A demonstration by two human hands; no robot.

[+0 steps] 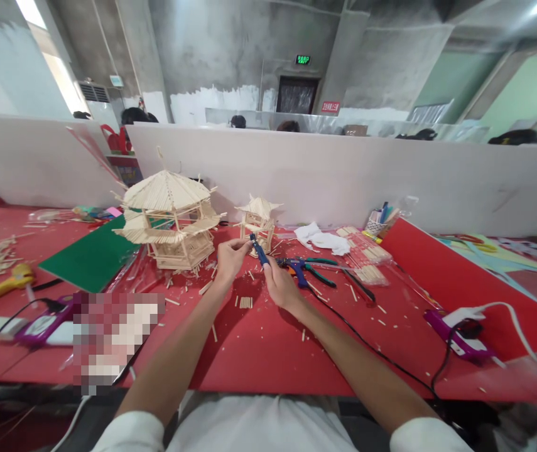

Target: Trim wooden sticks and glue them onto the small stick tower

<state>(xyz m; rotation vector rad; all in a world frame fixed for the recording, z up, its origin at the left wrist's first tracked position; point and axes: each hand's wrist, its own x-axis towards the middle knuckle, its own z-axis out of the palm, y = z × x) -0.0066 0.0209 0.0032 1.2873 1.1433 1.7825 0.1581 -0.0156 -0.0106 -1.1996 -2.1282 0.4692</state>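
Note:
My right hand (281,282) is closed around a small dark-blue hand tool (259,251), whose tip points up and to the left. Fingers pinched, my left hand (232,257) is close beside that tip; whatever they grip is too small to make out. Just behind both hands stands a small pavilion model of thin wooden sticks (259,216), partly hidden by them. A larger two-tiered stick pavilion (171,220) is to the left. Below the hands, several short sticks (245,302) lie side by side on the red tabletop (259,358).
Right of my hands lie a blue glue gun (299,271) with a black cable, green-handled pliers (320,273) and white tissue (322,238). Bundled sticks (370,274) are farther right. Purple power strips (461,336) and a yellow tool (2,285) sit towards the sides. A white partition (334,176) borders the back.

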